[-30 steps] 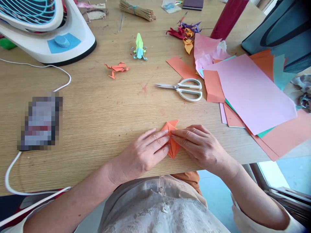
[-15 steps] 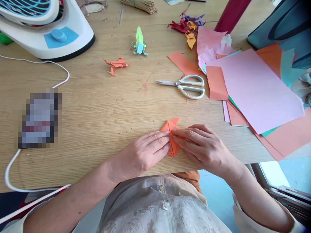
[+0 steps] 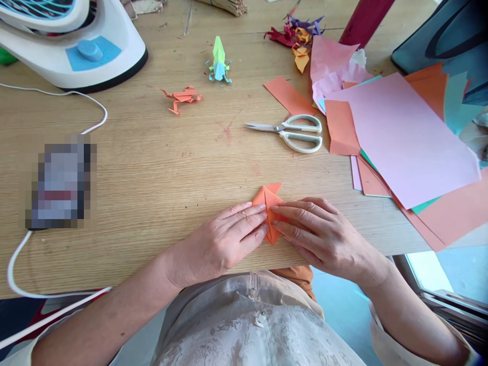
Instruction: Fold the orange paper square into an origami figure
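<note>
We see both hands on an orange fold (image 3: 270, 201), at the counter (image 3: 152, 183) near its front edge, between the two sets of fingertips. Left hand (image 3: 224, 239): fingers stretched out close together, tips lying on the fold's left half; thumb hidden, so we can't tell if the grip pinches. Right hand (image 3: 324, 236): fingers bent a little, tips on the right half; thumb mostly hidden, so we can't tell how closed that grip is either. Fold's top points and bottom tip show past the fingers. Beyond it, scissors (image 3: 280, 129), blades slightly parted, aimed left. Orange frog (image 3: 185, 95) and green-blue figure (image 3: 218, 63) farther back; red, purple and yellow figures (image 3: 297, 38) bunched near a dark red cylinder (image 3: 366, 23). Right: paper pile (image 3: 412, 137), pink sheet on top, plain faces. Left: device (image 3: 61, 185) pixelated, reddish band on screen, any writing on it unreadable to us; white fan (image 3: 102, 56) behind, blue knob on its base.
</note>
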Motion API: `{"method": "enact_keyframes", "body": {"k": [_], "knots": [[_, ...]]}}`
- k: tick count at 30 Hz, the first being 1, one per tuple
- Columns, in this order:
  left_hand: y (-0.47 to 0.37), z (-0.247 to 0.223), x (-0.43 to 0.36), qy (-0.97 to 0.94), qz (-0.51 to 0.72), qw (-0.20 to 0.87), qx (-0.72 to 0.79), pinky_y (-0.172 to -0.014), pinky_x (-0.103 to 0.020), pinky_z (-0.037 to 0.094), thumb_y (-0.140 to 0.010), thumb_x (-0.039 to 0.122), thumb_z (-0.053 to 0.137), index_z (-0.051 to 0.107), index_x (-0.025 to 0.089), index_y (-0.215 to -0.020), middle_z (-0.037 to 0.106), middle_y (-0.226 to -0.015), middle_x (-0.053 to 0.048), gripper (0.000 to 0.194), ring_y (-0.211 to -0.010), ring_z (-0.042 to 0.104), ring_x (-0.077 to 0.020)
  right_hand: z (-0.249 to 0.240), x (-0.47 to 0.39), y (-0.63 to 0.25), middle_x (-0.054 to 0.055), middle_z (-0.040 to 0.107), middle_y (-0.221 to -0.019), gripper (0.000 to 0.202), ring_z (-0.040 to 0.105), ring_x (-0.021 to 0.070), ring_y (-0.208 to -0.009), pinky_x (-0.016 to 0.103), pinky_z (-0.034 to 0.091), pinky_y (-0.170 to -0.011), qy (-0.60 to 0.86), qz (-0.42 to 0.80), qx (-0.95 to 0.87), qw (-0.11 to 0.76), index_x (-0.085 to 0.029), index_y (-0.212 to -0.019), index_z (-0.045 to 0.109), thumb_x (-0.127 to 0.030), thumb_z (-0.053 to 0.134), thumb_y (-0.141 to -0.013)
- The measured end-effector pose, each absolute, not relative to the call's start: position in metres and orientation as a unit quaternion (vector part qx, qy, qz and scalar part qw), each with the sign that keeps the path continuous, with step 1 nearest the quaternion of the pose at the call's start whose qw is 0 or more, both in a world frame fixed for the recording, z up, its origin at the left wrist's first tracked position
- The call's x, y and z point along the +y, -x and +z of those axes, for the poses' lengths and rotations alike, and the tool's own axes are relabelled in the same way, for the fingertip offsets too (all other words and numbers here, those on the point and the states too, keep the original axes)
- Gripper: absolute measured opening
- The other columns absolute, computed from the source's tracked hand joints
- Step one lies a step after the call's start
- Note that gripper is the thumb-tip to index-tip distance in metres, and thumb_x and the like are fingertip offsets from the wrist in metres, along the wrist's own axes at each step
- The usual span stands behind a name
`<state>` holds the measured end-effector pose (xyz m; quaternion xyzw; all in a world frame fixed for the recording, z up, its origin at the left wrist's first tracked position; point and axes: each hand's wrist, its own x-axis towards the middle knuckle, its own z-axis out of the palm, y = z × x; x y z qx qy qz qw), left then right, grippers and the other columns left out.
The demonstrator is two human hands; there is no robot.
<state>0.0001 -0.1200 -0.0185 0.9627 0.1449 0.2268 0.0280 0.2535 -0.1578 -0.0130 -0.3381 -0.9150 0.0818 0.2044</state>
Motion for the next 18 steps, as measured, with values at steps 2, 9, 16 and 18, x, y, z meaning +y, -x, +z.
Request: {"method": "enact_keyframes", "body": {"k": [2, 9, 16, 18], "knots": [[0.0, -0.018, -0.12, -0.964, 0.219, 0.036, 0.146, -0.109, -0.043, 0.052, -0.096, 0.005, 0.05, 0.063, 0.005, -0.12, 0.069, -0.122, -0.018, 0.027, -0.124, 0.062, -0.0256, -0.013, -0.158, -0.253, 0.015, 0.066, -0.13, 0.031, 0.063, 0.0259, -0.114, 0.044, 0.05, -0.088, 0.336, 0.075, -0.916, 0.204, -0.015, -0.124, 0.063, -0.009, 0.05, -0.096], [0.002, -0.021, -0.12, -0.963, 0.213, 0.063, 0.152, -0.109, -0.039, 0.053, -0.097, 0.007, 0.049, 0.063, 0.006, -0.122, 0.068, -0.124, -0.016, 0.028, -0.123, 0.062, -0.0246, -0.015, -0.16, -0.257, 0.016, 0.066, -0.13, 0.033, 0.065, 0.0253, -0.112, 0.045, 0.049, -0.094, 0.328, 0.081, -0.919, 0.202, -0.012, -0.124, 0.063, -0.008, 0.052, -0.094], [0.004, -0.021, -0.12, -0.963, 0.218, 0.066, 0.144, -0.109, -0.04, 0.052, -0.096, 0.004, 0.051, 0.061, 0.006, -0.124, 0.068, -0.125, -0.018, 0.03, -0.128, 0.058, -0.0248, -0.014, -0.167, -0.258, 0.018, 0.059, -0.139, 0.031, 0.057, 0.0294, -0.127, 0.049, 0.047, -0.1, 0.328, 0.086, -0.921, 0.193, -0.01, -0.125, 0.063, -0.012, 0.052, -0.096], [0.004, -0.02, -0.121, -0.963, 0.219, 0.065, 0.145, -0.109, -0.04, 0.052, -0.095, 0.005, 0.052, 0.061, 0.007, -0.123, 0.068, -0.124, -0.017, 0.029, -0.128, 0.059, -0.0246, -0.013, -0.168, -0.257, 0.018, 0.059, -0.139, 0.031, 0.057, 0.0297, -0.126, 0.049, 0.048, -0.099, 0.329, 0.087, -0.92, 0.194, -0.01, -0.126, 0.062, -0.013, 0.052, -0.097]]}}
